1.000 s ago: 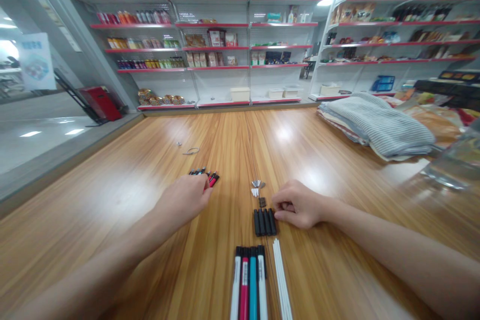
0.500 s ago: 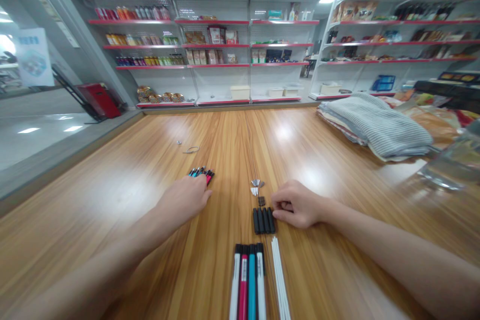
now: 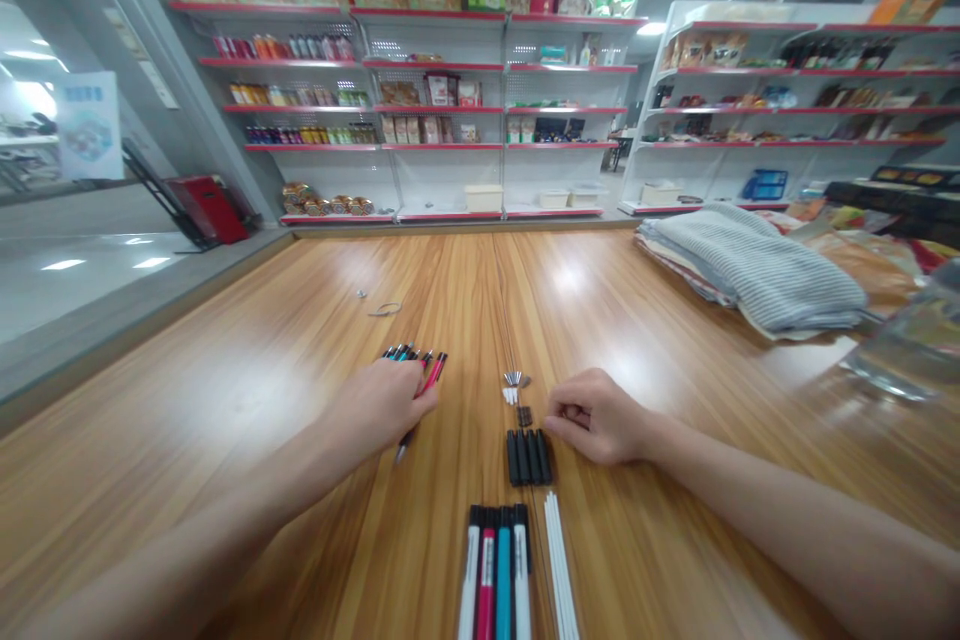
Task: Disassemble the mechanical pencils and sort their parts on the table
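My left hand (image 3: 382, 402) is closed on a pink pen (image 3: 435, 375), whose dark lower end with a metal tip sticks out below the fingers. Other pens (image 3: 397, 352), blue and black among them, lie partly hidden behind that hand. My right hand (image 3: 596, 417) rests on the table with its fingers curled in, and nothing shows in them. Just left of it lies a row of black cylinders (image 3: 529, 458). Beyond those are small dark pieces (image 3: 524, 416), white pieces (image 3: 510, 395) and silver cones (image 3: 513, 378).
Pen barrels (image 3: 504, 575) in white, pink and blue lie near me, beside thin white rods (image 3: 561, 570). A ring-shaped loop (image 3: 385, 309) lies farther off on the wooden table (image 3: 300, 340). Folded striped cloth (image 3: 757, 265) and a clear container (image 3: 911, 345) sit at right. Stocked shelves (image 3: 431, 107) stand behind.
My left hand has shifted slightly right and toward me, and the pink pen now stands apart from the others with its tip showing below. My right hand stays by the black cylinders.
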The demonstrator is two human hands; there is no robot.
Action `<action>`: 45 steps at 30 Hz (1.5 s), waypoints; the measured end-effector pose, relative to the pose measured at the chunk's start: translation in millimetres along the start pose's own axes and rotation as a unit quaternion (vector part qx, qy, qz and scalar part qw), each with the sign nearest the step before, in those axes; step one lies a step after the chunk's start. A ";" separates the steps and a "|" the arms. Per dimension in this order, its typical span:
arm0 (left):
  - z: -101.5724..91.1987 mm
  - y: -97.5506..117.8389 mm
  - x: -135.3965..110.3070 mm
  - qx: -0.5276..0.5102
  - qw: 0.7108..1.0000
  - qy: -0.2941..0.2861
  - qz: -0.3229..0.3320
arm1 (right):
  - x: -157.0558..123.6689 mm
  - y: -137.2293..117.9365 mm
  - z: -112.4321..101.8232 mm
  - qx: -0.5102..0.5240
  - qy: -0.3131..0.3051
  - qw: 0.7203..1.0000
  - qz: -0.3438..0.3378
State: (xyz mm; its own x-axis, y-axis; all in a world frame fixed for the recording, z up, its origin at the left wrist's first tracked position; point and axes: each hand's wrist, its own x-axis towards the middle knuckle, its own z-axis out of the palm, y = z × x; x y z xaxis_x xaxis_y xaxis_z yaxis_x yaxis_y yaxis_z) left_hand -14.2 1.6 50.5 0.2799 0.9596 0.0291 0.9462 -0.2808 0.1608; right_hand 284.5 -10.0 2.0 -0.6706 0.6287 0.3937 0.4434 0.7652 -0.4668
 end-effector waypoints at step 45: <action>59.0 22.9 -5.5 -0.242 0.945 0.143 0.167 | 9.2 -5.3 3.9 -0.085 0.133 0.986 0.044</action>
State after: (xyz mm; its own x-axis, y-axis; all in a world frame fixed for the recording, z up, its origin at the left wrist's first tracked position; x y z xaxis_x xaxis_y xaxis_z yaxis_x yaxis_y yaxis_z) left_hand 15.5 -11.1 -4.2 0.4294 0.8033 0.4128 0.6081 -0.5951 0.5254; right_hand 273.7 -8.8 5.0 -0.4547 0.6912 0.5617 0.6017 0.7034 -0.3785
